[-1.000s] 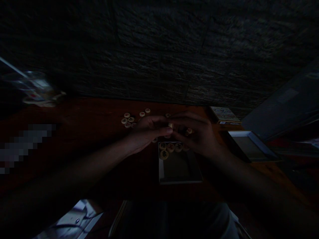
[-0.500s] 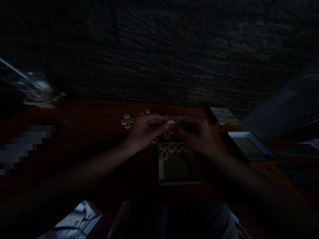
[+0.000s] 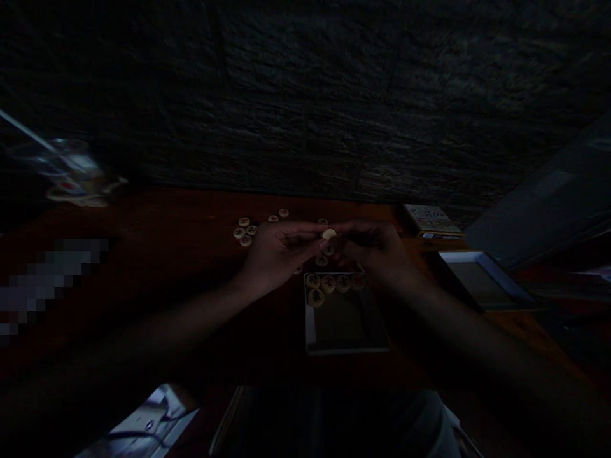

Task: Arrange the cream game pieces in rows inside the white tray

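Left hand [image 3: 274,251] and right hand [image 3: 382,254] were closed by the fingertips on one pale disc [image 3: 329,235] at the centre of the frame.

Below it, just right of centre, five round pieces [image 3: 328,283] were held in a shallow box [image 3: 310,327]: four in a row along its far edge, one under the leftmost. Loose pieces [image 3: 244,222] were scattered on the table [image 3: 167,235] left of the hands. At the right of the frame, an open tray [image 3: 477,286] and a small printed box [image 3: 432,219] were seen.

Discs [image 3: 316,297] in and behind near tray [image 3: 338,321]
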A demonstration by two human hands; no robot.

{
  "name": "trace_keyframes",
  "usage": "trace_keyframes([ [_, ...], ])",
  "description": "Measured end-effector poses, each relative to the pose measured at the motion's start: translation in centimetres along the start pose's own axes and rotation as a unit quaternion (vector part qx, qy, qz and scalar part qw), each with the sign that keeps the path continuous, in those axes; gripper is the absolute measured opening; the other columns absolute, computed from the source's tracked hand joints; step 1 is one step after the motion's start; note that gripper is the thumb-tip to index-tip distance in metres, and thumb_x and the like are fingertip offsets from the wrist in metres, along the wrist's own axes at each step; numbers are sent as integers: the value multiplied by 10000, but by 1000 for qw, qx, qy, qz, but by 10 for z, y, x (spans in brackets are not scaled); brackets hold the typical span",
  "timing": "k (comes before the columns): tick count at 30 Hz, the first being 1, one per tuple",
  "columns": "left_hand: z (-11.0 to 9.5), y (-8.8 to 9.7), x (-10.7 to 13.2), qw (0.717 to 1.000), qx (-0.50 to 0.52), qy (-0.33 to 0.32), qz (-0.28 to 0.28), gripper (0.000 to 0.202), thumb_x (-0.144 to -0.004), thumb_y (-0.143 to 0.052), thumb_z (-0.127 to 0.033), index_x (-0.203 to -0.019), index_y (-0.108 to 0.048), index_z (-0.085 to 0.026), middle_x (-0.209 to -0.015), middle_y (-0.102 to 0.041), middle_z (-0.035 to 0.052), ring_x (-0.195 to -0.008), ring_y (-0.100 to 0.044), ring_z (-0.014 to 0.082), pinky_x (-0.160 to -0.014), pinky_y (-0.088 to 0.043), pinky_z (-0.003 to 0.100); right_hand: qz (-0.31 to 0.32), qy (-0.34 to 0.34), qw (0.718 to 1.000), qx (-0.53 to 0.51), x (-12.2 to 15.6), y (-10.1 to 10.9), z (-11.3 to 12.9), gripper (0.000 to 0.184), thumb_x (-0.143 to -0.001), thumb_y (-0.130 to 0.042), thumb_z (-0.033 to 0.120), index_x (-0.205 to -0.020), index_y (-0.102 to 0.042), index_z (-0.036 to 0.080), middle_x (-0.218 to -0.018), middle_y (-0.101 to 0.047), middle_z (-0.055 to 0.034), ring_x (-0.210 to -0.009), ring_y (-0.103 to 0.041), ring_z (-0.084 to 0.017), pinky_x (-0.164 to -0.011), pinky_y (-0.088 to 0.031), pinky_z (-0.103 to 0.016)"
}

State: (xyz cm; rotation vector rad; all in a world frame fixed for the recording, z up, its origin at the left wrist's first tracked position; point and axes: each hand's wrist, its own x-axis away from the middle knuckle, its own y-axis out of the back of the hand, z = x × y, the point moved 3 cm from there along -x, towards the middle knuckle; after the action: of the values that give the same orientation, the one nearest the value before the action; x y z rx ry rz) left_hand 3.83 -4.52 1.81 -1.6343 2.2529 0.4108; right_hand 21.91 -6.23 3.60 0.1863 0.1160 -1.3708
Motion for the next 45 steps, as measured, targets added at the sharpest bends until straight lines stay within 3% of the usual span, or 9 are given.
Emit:
trace_keyframes([
  [9,1,-1,2,1000,-3,-8,2,291,-835,-844,-289,-1108,-818,-190,-1104,-819,94,-965,-803,226,-856,-657,313,-9,-3,1000,15,2,2,-2,364,-700,-923,420,-952,-813,182,-737,-752,-21,-566,-643,-121,-536,-530,-242],
  [35,-7,1,4,995,-85,-49,-2,253,-867,-820,-292,-1110,-820,-218,-1106,-819,67,-948,-802,212,-853,-647,303,-5,-14,1000,-11,4,1,2,341,-716,-915,422,-950,-830,189,-695,-747,-17,-560,-639,-117,-519,-519,-226],
  [45,-11,1,7,988,-121,-91,27,306,-891,-796,-300,-1194,-795,-262,-1164,-809,47,-992,-793,205,-882,-640,299,5,-13,1000,-9,3,0,1,322,-715,-919,418,-927,-826,194,-677,-743,-11,-539,-640,-109,-501,-525,-213],
])
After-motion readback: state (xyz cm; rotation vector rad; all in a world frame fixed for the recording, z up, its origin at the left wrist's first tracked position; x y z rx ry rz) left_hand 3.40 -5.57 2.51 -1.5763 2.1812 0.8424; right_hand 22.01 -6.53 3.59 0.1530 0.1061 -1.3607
